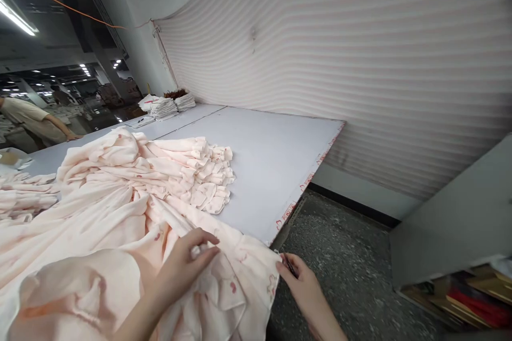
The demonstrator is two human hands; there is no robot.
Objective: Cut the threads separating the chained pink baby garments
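Pale pink cloth [132,192] with small floral motifs lies in loose folds over the table and hangs past its near edge. Above these folds is my left hand [190,256], its thumb and forefinger curved and apart, nothing clearly held between them. At the table's right corner my right hand [298,274] pinches the cloth's border between thumb and finger. A slim dark tool [289,265] is tucked in the same hand; the fingers hide most of it, so its kind is unclear. Part of the cloth's border near the right hand carries an embroidered-looking flower.
The grey table [256,170] has printed tape along its right edge. Stacked white cloths [162,108] stand at its far end. Striped sheeting [320,53] covers the wall. A co-worker [32,120] leans at the left. A shelf unit [460,234] stands on the right.
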